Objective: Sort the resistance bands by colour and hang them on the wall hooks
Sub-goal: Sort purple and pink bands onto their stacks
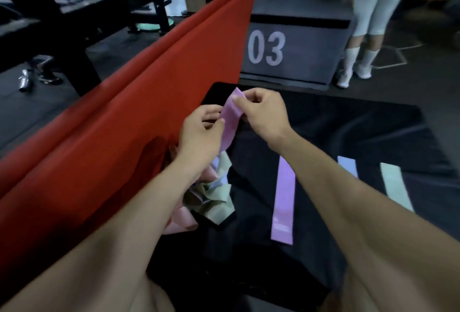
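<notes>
A purple resistance band (230, 122) hangs between both my hands over a black cloth (323, 132). My left hand (201, 134) pinches its left edge and my right hand (261, 114) pinches its top end. Below my left wrist lies a tangled heap of green, pink and pale bands (211, 194). Flat on the cloth lie a second purple band (283, 199), a pale blue band (348, 166) partly hidden by my right forearm, and a mint green band (395, 187). No wall hooks are in view.
A long red padded mat (124, 117) runs diagonally on the left. A dark box marked 03 (293, 45) stands behind the cloth. A person in white clothes and socks (368, 25) stands at the far right. A black metal frame (74, 7) fills the upper left.
</notes>
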